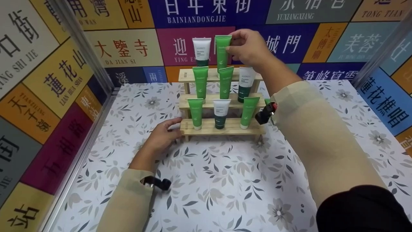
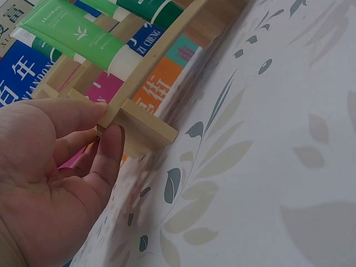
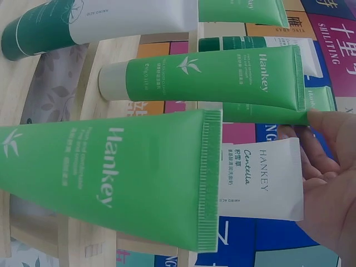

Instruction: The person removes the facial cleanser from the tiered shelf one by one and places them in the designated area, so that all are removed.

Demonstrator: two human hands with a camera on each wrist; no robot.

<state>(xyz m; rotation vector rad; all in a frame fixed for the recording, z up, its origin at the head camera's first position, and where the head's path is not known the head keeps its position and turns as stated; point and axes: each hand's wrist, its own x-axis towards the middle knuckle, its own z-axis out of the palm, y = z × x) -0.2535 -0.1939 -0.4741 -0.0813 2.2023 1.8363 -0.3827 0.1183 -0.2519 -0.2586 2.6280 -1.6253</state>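
Head: pale three-tier wooden rack (image 1: pixel 208 127) is bearing standing green and white plastic tubes (image 1: pixel 201 82); right hand (image 1: pixel 249 48) is pinching one white-lettered green tube (image 1: pixel 222 51), top tier. Left wrist: left hand (image 2: pixel 58 161) is pinching rack's lowest board. Right wrist: nearer tube (image 3: pixel 214 78) is partly hiding held one.

A slim green tube (image 1: pixel 222 53), bearing pale lettering and a leaf mark, is standing nearly upright at the middle of the top shelf (image 1: pixel 211 76), crimped end up, being held by one side; whether its cap is touching the wood is not showing clearly. The pale rack (image 1: pixel 207 124) is standing level on the floral tabletop (image 1: pixel 199 196), its three shelves rising in steps
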